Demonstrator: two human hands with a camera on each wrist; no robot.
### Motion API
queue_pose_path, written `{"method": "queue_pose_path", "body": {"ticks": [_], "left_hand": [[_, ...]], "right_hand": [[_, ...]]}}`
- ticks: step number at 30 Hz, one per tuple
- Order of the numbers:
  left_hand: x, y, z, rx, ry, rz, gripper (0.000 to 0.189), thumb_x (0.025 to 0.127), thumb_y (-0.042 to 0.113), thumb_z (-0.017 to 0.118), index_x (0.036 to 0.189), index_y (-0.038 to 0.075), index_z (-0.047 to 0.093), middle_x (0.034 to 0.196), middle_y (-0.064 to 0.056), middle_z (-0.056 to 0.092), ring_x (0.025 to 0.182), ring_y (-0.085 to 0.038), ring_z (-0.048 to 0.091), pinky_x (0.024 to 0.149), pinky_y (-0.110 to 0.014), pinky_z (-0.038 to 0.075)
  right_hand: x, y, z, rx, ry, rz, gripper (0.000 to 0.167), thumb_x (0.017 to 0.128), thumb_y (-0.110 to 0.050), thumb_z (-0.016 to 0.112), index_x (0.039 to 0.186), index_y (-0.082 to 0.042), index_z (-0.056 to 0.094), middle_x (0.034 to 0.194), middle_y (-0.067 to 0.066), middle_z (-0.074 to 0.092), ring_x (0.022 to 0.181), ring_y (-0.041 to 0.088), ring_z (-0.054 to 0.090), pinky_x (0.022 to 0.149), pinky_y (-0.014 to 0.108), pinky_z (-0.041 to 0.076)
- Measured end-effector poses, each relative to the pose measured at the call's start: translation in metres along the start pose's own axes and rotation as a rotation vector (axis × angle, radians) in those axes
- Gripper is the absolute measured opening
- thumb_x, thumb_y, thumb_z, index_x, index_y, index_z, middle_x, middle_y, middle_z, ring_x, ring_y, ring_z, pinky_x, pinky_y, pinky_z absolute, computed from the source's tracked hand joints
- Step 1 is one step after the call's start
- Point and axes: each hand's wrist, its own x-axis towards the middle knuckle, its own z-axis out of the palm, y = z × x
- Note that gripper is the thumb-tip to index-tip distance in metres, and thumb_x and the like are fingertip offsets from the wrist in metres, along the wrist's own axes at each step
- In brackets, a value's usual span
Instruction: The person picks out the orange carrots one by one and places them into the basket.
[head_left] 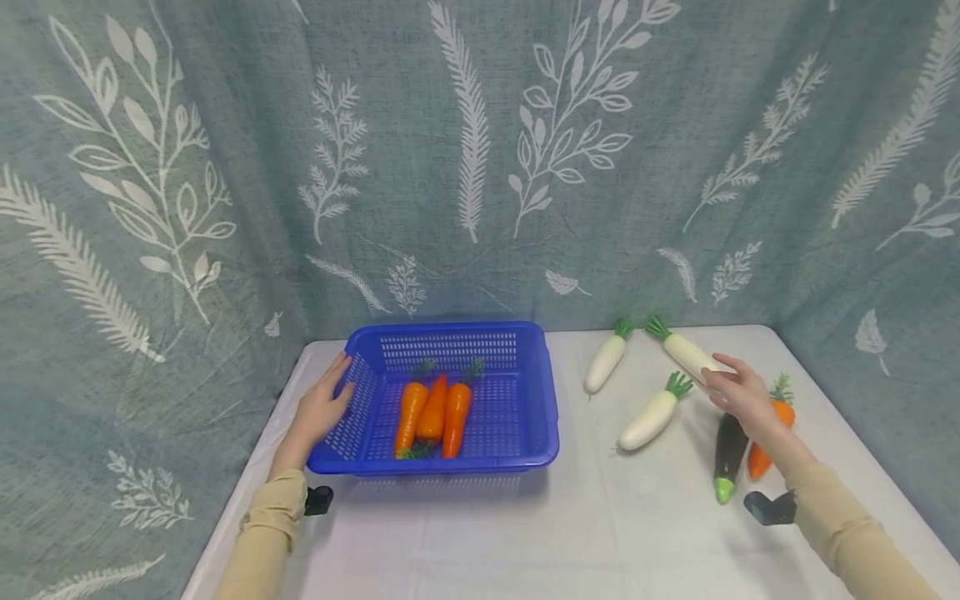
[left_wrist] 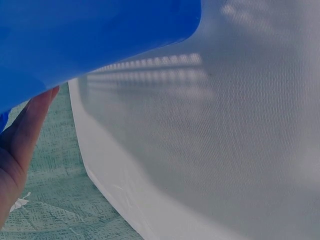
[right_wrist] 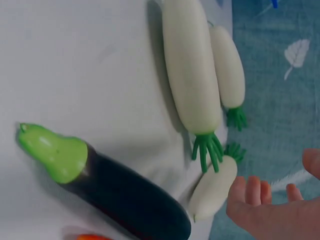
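My left hand [head_left: 318,412] rests at the left side of a blue plastic basket [head_left: 551,392], fingers fairly straight along its rim. From the left wrist view, the fingers [left_wrist: 34,120] touch the basket's outer wall. Three orange carrots [head_left: 455,417] lie inside the basket. Over on the right, my right hand [head_left: 738,392] hovers above the table with its fingers loosely bent and nothing in them. Nearest to it are a white radish [head_left: 686,354] with a green top and a dark eggplant [head_left: 727,454]. Another carrot [head_left: 760,461] lies beside the eggplant, partly hidden by the hand.
Two more white radishes [head_left: 648,421] [head_left: 604,364] lie between the basket and my right hand. A white cloth covers the table [head_left: 585,533]. Behind it hangs a green-grey curtain [head_left: 480,275] with white leaf patterns, close to the table's back edge.
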Motion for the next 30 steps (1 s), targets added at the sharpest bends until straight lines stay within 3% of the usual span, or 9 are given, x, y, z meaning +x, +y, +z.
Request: {"method": "queue_pose_path", "body": {"ticks": [3,8,12,15,19,22,23,26,30], "left_hand": [[0.0,0.0,0.0,-0.003,-0.006,-0.01,0.051,0.103,0.009,0.043,0.148,-0.009,0.029,0.156,-0.024,0.023,0.138,-0.048,0.027,0.111,-0.06,0.023],[0.0,-0.001,0.0,0.002,0.002,-0.006,0.051,0.102,0.009,0.043,0.148,-0.009,0.03,0.156,-0.025,0.023,0.138,-0.048,0.027,0.111,-0.06,0.024],[0.0,-0.001,0.001,0.002,0.003,-0.002,0.05,0.102,0.009,0.043,0.148,-0.009,0.031,0.156,-0.025,0.024,0.138,-0.048,0.027,0.111,-0.06,0.024],[0.001,-0.002,0.002,0.002,-0.003,-0.007,0.051,0.102,0.009,0.043,0.148,-0.009,0.03,0.156,-0.024,0.023,0.138,-0.047,0.026,0.111,-0.06,0.023],[0.002,-0.003,0.002,0.0,-0.007,-0.01,0.052,0.102,0.009,0.043,0.148,-0.009,0.029,0.157,-0.024,0.022,0.139,-0.048,0.026,0.112,-0.06,0.023],[0.002,-0.002,0.001,-0.002,-0.004,-0.007,0.051,0.102,0.01,0.043,0.148,-0.009,0.03,0.156,-0.024,0.023,0.138,-0.048,0.026,0.111,-0.06,0.023],[0.002,-0.002,0.001,-0.002,-0.001,-0.005,0.051,0.102,0.01,0.043,0.148,-0.009,0.03,0.156,-0.024,0.023,0.138,-0.048,0.027,0.111,-0.06,0.023],[0.001,-0.001,0.001,-0.001,0.001,-0.002,0.051,0.102,0.01,0.043,0.148,-0.009,0.031,0.156,-0.024,0.024,0.138,-0.048,0.027,0.111,-0.06,0.024],[0.002,-0.002,0.002,-0.001,0.004,0.0,0.051,0.102,0.01,0.043,0.148,-0.009,0.031,0.156,-0.024,0.024,0.138,-0.048,0.028,0.111,-0.061,0.024]], "right_hand": [[0.001,0.001,-0.006,0.003,0.015,0.016,0.072,0.102,-0.031,0.047,0.153,0.005,0.012,0.142,0.034,0.034,0.096,0.003,0.053,0.103,0.039,0.045],[0.005,0.008,-0.013,0.024,0.077,0.04,0.07,0.103,-0.03,0.045,0.153,0.005,0.011,0.149,0.037,0.026,0.129,0.04,0.039,0.109,0.051,0.035],[0.005,0.011,-0.02,0.009,0.167,0.066,0.069,0.101,-0.031,0.046,0.154,0.002,0.016,0.148,0.034,0.031,0.132,0.042,0.038,0.104,0.042,0.043],[0.003,0.01,-0.027,-0.009,0.196,0.088,0.069,0.101,-0.033,0.047,0.154,0.001,0.018,0.148,0.032,0.033,0.126,0.036,0.045,0.093,0.028,0.052],[0.005,0.014,-0.038,0.018,0.225,0.113,0.069,0.101,-0.03,0.047,0.154,0.001,0.017,0.15,0.032,0.031,0.125,0.033,0.047,0.095,0.028,0.051],[0.013,0.026,-0.048,0.012,0.289,0.131,0.071,0.099,-0.036,0.05,0.154,-0.003,0.021,0.145,0.029,0.037,0.114,0.022,0.055,0.087,0.022,0.053],[0.015,0.03,-0.051,0.017,0.307,0.132,0.072,0.099,-0.038,0.051,0.155,-0.003,0.021,0.146,0.029,0.037,0.12,0.028,0.053,0.092,0.027,0.052],[0.017,0.039,-0.058,0.005,0.384,0.147,0.071,0.098,-0.041,0.051,0.154,-0.007,0.025,0.146,0.028,0.038,0.117,0.027,0.053,0.092,0.028,0.051],[0.013,0.044,-0.063,0.01,0.487,0.162,0.064,0.1,-0.034,0.046,0.154,-0.006,0.025,0.151,0.029,0.03,0.134,0.041,0.038,0.108,0.043,0.039]]}}
